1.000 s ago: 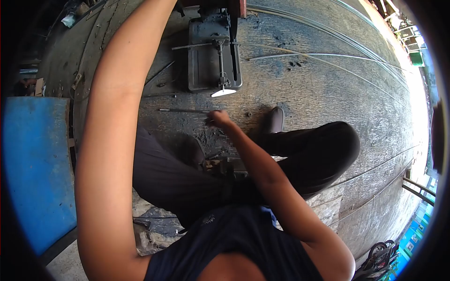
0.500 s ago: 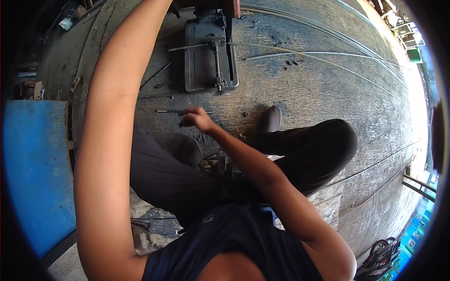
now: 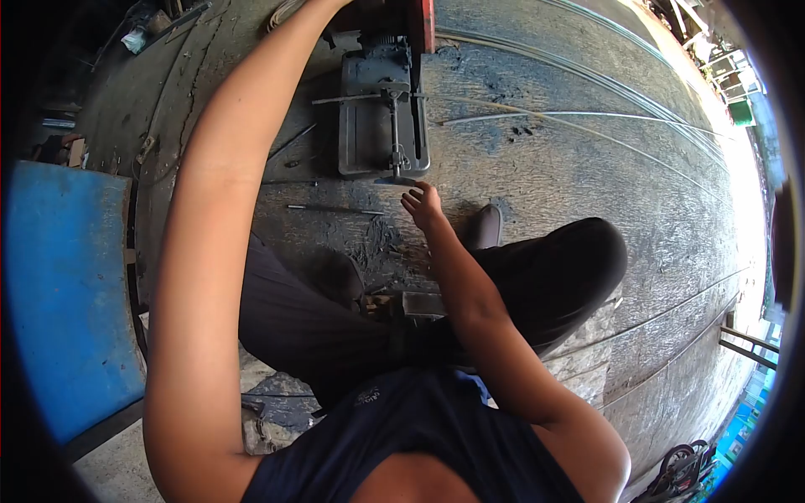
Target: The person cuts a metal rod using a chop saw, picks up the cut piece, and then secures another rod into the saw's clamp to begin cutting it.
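While the right hand (image 3: 425, 204) hung unclosed beside the crank handle (image 3: 389, 182) at the vise screw's (image 3: 397, 126) near end, that handle seemed stiff metal, best held near its tip; the left hand's grip, beyond the frame, couldn't be told.

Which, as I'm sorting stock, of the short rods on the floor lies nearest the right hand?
The rod lowest in view, ending left of the right hand; the other short rods lie farther up.

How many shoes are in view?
2: the right shoe, just right of the right hand, and the left shoe, in shadow, lower and farther left. Both show only in part.
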Tool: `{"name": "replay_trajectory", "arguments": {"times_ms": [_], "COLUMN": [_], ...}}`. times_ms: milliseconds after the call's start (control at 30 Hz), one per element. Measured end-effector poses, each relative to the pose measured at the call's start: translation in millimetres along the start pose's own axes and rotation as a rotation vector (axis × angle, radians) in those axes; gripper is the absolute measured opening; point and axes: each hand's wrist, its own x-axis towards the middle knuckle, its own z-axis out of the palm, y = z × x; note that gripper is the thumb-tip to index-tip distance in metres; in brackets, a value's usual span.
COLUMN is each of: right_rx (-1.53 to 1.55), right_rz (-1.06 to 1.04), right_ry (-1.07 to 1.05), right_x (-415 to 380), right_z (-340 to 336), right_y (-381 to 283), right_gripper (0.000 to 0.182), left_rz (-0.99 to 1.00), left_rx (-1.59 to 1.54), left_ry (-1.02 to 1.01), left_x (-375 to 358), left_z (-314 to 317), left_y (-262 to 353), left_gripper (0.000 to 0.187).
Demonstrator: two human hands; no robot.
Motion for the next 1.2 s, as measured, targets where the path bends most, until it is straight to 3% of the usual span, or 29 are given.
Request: {"name": "replay_trajectory", "arguments": {"times_ms": [33,100,133,167,200,267,333,367,433,500,567,633,733,767,833,867,1067,1200], "right_rx": [0.040,0.045,0.065,0.086,0.142,0.150,0.173,0.162,0.221,0.096,-0.406,-0.454,-0.550,-0.557,-0.625,-0.690,-1.085,-1.290], "right_rz": [-0.008,-0.006,-0.066,-0.126,-0.124,-0.144,-0.219,-0.210,-0.367,-0.399,-0.737,-0.801,-0.889,-0.890,-0.763,-0.672,-0.683,-0.706], "right_ry": [0.028,0.055,0.066,0.078,0.086,0.089,0.065,0.053,0.115,0.199,0.534,0.530,0.299,0.305,0.111,0.100,0.148,0.158], "right_x": [1.7,-0.6,-2.4,-6.1,-3.7,4.4,19.4,23.3,28.0,5.8,-10.1,-17.9,-25.3,-27.2,-27.5,-21.3,-7.7,37.3], "right_z": [3.4,8.8,10.8,12.7,12.2,8.4,5.5,7.1,15.2,34.8,49.2,58.4,72.3,79.3,88.7,96.4,166.1,203.3], "right_y": [-0.9,-0.1,0.7,0.6,-0.5,-1.3,1.7,2.1,3.5,-3.8,-5.8,-4.1,0.5,1.7,7.9,10.4,6.9,3.3], "right_gripper": [0.048,0.045,0.046,0.047,0.048,0.044,0.031,0.031,0.025,0.024,0.025,0.026,0.023,0.023,0.024,0.026,0.027,0.027], "left_rz": [0.014,0.423,0.127,0.041,0.013,0.278,0.137,0.127,-0.046,-0.098,-0.142,-0.193,-0.209,-0.209,-0.169,-0.175,-0.108,-0.209], "left_rx": [-0.015,0.423,0.233,0.162,0.182,0.037,0.223,0.232,0.356,0.450,0.537,0.571,0.607,0.598,0.614,0.591,0.601,0.599], "left_ry": [-0.149,0.057,0.105,-0.052,0.109,0.014,-0.120,-0.108,-0.326,-0.412,-0.508,-0.624,-0.721,-0.725,-0.725,-0.717,-0.625,-0.688], "left_x": [0.5,40.3,-35.1,-59.8,-90.1,-104.9,-145.5,-164.0,-195.7,-215.0,-221.1,-226.2,-220.4,-215.2,-210.1,-207.5,-207.6,-211.4], "left_z": [-6.6,14.7,-3.8,-23.5,-26.4,-44.1,-68.2,-82.4,-107.6,-126.8,-138.3,-144.7,-142.3,-141.9,-137.4,-137.0,-134.5,-137.8], "left_y": [-9.1,-116.0,-44.4,-37.6,-33.0,-76.9,-98.2,-97.5,-95.2,-102.6,-112.0,-127.3,-148.0,-153.2,-161.8,-156.5,-197.7,-220.6], "left_gripper": [0.069,0.048,0.075,0.081,0.072,0.059,0.073,0.073,0.070,0.068,0.066,0.067,0.067,0.067,0.068,0.065,0.061,0.061]}}
